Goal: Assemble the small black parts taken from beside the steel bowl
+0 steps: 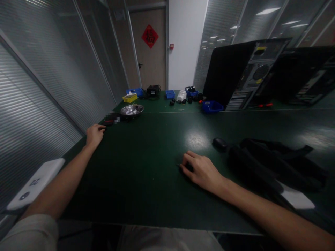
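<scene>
My left hand (95,135) is at the far left edge of the green table (146,146), its fingers curled together near a dark object with a red mark (108,122). What those fingers hold, if anything, is too small to tell. Over the middle of the table, my right hand (200,169) pinches a small thin object (179,165) between thumb and fingertips. I cannot make out what that object is. To the right of this hand lies a black computer mouse (220,143).
A metal bowl (132,111) stands beyond my left hand. Blue bins (212,106) and a yellow tray (129,98) sit at the back. A black bag or strap (274,164) lies at right, before computer cases (235,73). A white device (36,184) is under my left forearm.
</scene>
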Tool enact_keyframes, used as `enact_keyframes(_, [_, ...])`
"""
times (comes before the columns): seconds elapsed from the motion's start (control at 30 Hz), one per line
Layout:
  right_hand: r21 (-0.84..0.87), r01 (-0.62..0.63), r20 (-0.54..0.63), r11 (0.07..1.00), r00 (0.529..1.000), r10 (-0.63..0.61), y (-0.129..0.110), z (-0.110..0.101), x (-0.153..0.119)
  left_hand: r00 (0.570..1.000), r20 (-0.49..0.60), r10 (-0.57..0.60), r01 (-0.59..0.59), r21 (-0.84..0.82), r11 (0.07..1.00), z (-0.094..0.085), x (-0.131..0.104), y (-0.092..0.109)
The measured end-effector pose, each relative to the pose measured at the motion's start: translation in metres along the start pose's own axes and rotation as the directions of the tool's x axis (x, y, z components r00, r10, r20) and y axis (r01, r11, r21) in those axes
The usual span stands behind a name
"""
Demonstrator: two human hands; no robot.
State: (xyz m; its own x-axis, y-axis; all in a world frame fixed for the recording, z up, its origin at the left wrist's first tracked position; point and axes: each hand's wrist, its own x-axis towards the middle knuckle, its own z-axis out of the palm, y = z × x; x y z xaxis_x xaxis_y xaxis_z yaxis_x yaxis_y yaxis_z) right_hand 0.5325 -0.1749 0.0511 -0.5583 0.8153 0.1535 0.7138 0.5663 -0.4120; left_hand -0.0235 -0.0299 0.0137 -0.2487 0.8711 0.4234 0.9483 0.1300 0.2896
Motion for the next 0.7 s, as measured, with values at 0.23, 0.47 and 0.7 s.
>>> enact_keyframes(0.23, [-0.010,0.004,-0.003,1.000,1.000,-0.004,0.002,0.001,0.000,0.999,0.047,0.007,-0.012,0.109,0.994,-0.010,-0.007,0.018])
enact_keyframes(0.47, [-0.020,0.011,-0.007,1.000,1.000,-0.011,0.002,0.002,0.000,0.998,0.059,-0.009,-0.003,0.205,0.979,-0.014,-0.010,0.028])
enact_keyframes(0.7, [-0.008,0.000,-0.001,1.000,1.000,0.000,0.001,0.001,0.000,0.999,0.046,-0.017,0.002,0.309,0.951,-0.016,-0.011,0.027])
